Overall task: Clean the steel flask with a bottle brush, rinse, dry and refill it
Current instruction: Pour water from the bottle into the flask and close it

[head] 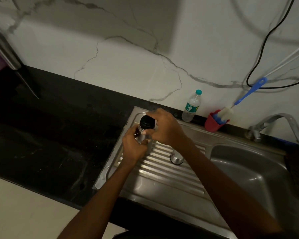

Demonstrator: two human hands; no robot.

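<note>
The steel flask (141, 135) stands upright on the ribbed drainboard (162, 169) of the steel sink. My left hand (134, 147) grips its body from the left. My right hand (162, 126) curls round the black stopper (146, 122) at the flask's top. A steel cup-shaped lid (176, 157) sits on the drainboard just right of my hands. The bottle brush (231, 107), blue-handled with white bristles, stands in a red cup (213, 124) at the back of the sink.
A clear plastic water bottle (192, 106) with a teal cap stands against the marble wall. The tap (276, 125) arches over the sink basin (252, 175) at right. Black countertop (50, 135) stretches left. A black cable (259, 59) hangs on the wall.
</note>
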